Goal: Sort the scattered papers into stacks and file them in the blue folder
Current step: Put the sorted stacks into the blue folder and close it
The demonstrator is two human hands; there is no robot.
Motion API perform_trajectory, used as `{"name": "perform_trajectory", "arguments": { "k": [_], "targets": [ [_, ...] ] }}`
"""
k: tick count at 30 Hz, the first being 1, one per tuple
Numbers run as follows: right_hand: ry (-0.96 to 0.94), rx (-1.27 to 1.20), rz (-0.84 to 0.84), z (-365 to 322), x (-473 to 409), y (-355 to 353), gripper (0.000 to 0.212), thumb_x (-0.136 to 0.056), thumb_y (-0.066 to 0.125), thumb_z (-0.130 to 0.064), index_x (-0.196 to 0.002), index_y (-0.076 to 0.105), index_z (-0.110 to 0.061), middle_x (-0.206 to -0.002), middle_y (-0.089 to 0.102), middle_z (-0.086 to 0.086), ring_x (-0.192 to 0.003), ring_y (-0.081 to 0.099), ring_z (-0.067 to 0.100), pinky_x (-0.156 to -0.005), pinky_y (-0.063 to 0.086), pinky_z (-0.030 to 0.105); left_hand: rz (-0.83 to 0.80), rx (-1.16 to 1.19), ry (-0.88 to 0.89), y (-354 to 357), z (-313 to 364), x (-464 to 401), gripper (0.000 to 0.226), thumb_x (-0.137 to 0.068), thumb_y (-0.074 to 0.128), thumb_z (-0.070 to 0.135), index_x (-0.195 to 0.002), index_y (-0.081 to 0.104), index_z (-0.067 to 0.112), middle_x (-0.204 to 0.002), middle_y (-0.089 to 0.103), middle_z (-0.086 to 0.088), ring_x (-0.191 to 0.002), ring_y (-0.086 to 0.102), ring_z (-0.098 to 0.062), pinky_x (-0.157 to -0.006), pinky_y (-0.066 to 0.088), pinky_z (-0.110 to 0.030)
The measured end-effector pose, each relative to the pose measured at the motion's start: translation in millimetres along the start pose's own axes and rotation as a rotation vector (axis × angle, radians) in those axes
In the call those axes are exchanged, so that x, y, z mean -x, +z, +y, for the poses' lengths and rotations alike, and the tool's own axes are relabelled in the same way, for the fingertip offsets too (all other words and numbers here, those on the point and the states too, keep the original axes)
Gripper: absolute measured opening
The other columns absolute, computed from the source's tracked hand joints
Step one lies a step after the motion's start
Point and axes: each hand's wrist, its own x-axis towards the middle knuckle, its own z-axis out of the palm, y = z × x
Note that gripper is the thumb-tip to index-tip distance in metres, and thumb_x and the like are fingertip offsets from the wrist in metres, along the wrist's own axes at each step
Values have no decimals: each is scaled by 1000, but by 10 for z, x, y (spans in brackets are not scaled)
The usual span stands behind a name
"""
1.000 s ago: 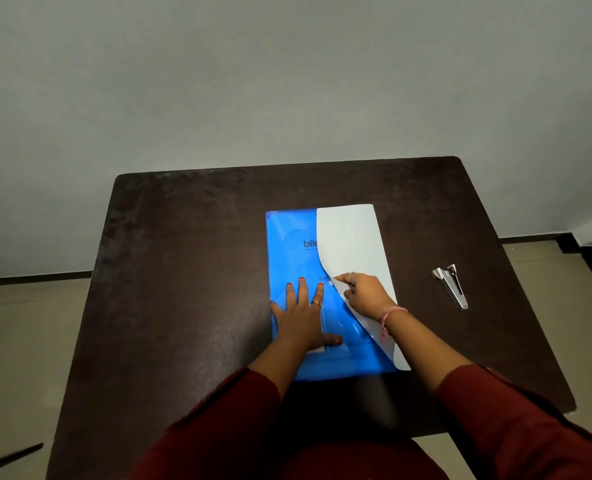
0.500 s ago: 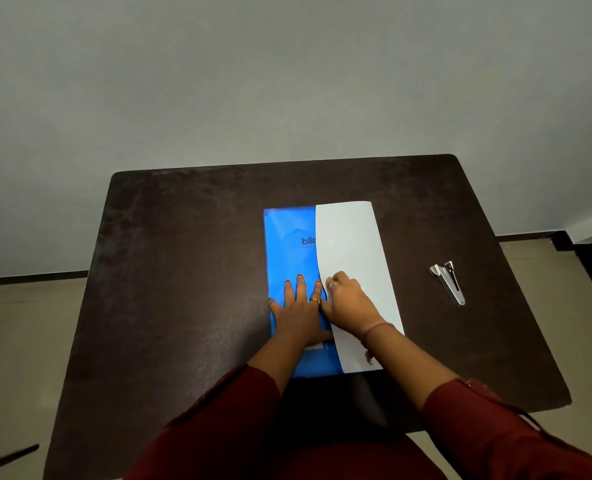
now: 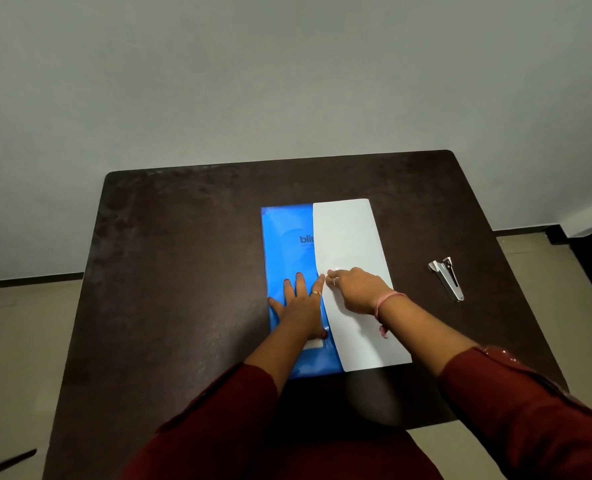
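A blue folder (image 3: 287, 251) lay flat near the middle of a dark brown table (image 3: 183, 271), its long side running away from the viewer. A white sheet of paper (image 3: 351, 237) covered the folder's right half, so the dark lettering printed on the blue cover was cut off after "bli" and the small print beneath it was too fine to read. Whether the sheet was a single page or the top of a stack could not be told, nor whether its left edge was tucked inside the folder or merely lay over it. The left hand (image 3: 299, 306) rested palm down on the blue cover, fingers straight and spread, pressing it flat; it gripped nothing. The right hand (image 3: 356, 287) lay on the white sheet just beside the left, its fingertips bunched at the sheet's left edge and apparently pinching it, though the contact was too small to make out clearly. Dark red sleeves covered both forearms, and the right wrist wore a pink thread. A metal stapler (image 3: 447, 278) lay well apart to the right on the table.
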Motion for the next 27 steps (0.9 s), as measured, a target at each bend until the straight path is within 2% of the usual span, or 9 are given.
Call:
{"name": "perform_trajectory", "arguments": {
  "k": [5,8,10,12,16,18,21,24,27],
  "targets": [
    [87,132,-103,-61,-36,47,55,-100,29,-17,-153,15,-24,-149,38,9,-131,41,32,-106,35,58,-32,-47,9,-19,24,-5,109,-79,73,47,-151,-7,35,-157,-20,-13,-144,-15,-41,-108,9,-70],
    [112,191,-100,-186,48,119,62,-100,36,-17,-154,5,-20,-161,7,3,-142,23,31,-109,30,59,-42,-22,3,-26,55,0,110,-77,74,46,-152,-6,35,-156,-21,-12,-143,-16,-40,-107,6,-71],
    [127,214,-80,-236,108,260,70,-100,42,-21,-153,-5,-18,-160,-14,0,-147,5,31,-108,31,57,-19,22,3,16,44,8,109,-78,74,45,-151,-6,36,-157,-22,-11,-143,-18,-39,-108,2,-69],
    [140,164,-40,-248,144,424,75,-100,41,-26,-151,-13,-17,-157,-25,2,-147,-9,32,-109,29,58,34,52,28,98,-6,17,103,-81,71,45,-152,-4,37,-156,-24,-9,-143,-22,-37,-109,-3,-67],
    [107,-75,15,-250,165,610,78,-99,40,-22,-149,-18,-17,-154,-32,1,-142,-27,31,-109,0,67,126,43,83,274,-115,31,90,-87,63,46,-152,2,39,-156,-27,-7,-143,-25,-34,-110,-7,-64],
    [89,-184,101,-228,199,702,79,-96,42,-11,-151,-14,-19,-156,-27,-1,-142,-28,28,-107,-12,65,139,34,95,310,-136,22,87,-88,61,48,-152,2,40,-156,-28,-7,-143,-25,-33,-110,-8,-63],
    [44,-256,266,-127,302,906,73,-93,39,-2,-153,3,-20,-161,-7,-1,-147,-13,22,-114,-11,50,132,32,98,327,-142,31,84,-89,58,49,-152,3,40,-156,-29,-7,-142,-27,-32,-110,-10,-62],
    [-58,-399,444,-28,450,1130,60,-91,42,1,-148,31,-16,-158,21,1,-147,13,23,-116,2,35,117,40,84,345,-144,21,83,-90,57,48,-151,2,41,-154,-32,-6,-141,-30,-31,-109,-11,-62],
    [-133,-494,529,191,597,1217,40,-91,50,-2,-129,58,-11,-143,49,8,-134,42,26,-114,26,34,117,50,55,316,-90,32,77,-93,55,41,-151,4,41,-155,-31,-7,-141,-29,-31,-109,-10,-64]
  ]
}}
